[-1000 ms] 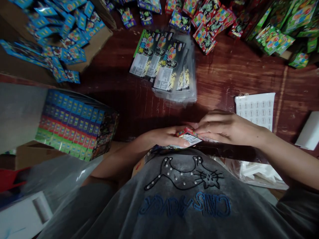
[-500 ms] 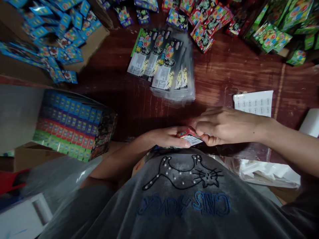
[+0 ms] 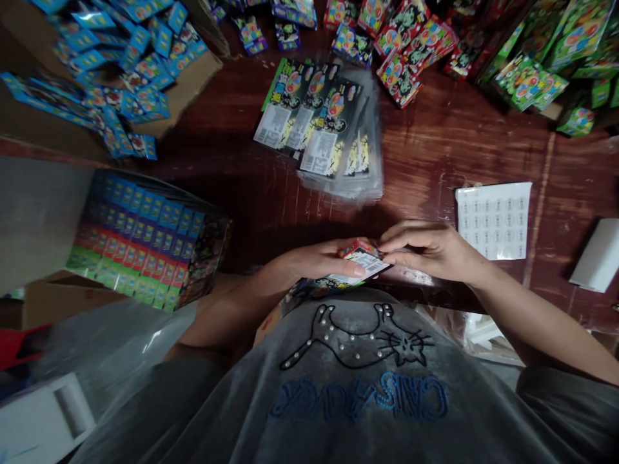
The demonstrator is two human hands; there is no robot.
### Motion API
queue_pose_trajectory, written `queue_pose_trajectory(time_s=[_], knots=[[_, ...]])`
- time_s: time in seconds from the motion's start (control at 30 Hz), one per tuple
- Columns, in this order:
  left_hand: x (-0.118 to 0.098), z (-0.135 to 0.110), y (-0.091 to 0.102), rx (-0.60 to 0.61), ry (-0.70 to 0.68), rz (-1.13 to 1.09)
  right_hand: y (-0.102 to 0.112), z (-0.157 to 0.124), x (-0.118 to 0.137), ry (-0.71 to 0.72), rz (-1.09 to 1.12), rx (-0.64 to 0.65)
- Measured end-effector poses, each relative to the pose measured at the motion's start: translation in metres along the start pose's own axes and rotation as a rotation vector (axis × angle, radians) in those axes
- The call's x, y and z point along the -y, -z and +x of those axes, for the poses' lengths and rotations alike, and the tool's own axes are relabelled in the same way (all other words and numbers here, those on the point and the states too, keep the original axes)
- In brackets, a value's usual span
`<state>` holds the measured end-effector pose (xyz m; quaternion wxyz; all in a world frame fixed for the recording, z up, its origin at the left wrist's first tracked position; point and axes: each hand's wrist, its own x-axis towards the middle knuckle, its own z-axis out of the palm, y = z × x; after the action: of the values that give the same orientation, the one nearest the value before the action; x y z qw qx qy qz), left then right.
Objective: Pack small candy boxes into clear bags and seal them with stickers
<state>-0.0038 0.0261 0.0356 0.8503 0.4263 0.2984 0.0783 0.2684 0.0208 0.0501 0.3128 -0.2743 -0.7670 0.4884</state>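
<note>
Close to my body, my left hand grips a small printed package with its thumb laid across the front. The package has a red top end, a white label panel and dark printing towards its lower left. My right hand is at the package's right end, thumb and fingers closed on its edge. Part of the package is hidden behind my left hand. Beyond the hands lies a fanned pile of printed clear bags. A white sheet of round stickers lies just past my right hand.
An open carton with many blue packets stands at the back left. Below it, a box holds rows of coloured boxes. Purple, red boxes and green boxes line the back. A white roll-like object lies at right.
My right hand has turned and lowered, going from a curled, fist-like pinch to straighter fingers at the package's end. More of the sticker sheet shows. The view has shifted slightly.
</note>
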Motion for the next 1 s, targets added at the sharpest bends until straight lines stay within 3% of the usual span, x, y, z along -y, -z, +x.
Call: queue_pose_trajectory(time_s=[0.13, 0.37, 0.47, 0.6, 0.67, 0.77, 0.87, 1.0], knots=[[-0.007, -0.004, -0.008, -0.079, -0.015, -0.033, -0.004, 0.002, 0.005, -0.023, -0.072, -0.050], [-0.016, 0.005, -0.019, -0.353, -0.070, -0.031, -0.002, 0.010, 0.012, 0.029, -0.587, -0.183], [-0.019, 0.013, -0.013, -0.434, -0.140, -0.012, -0.003, 0.015, 0.017, 0.057, -0.646, -0.238], [-0.024, 0.022, 0.005, -0.726, -0.225, -0.145, -0.006, 0.019, 0.035, 0.098, -0.641, -0.340], [-0.027, 0.023, 0.012, -0.822, -0.292, -0.188, -0.009, 0.023, 0.044, 0.084, -0.562, -0.313], [-0.029, 0.027, 0.011, -0.787, -0.365, -0.105, -0.017, 0.037, 0.050, 0.012, -0.378, -0.212], [-0.027, 0.035, 0.003, -0.757, -0.384, -0.014, -0.031, 0.053, 0.044, -0.033, -0.256, -0.212], [-0.020, 0.043, -0.003, -0.783, -0.450, 0.033, -0.049, 0.061, 0.036, -0.129, -0.349, -0.280]])
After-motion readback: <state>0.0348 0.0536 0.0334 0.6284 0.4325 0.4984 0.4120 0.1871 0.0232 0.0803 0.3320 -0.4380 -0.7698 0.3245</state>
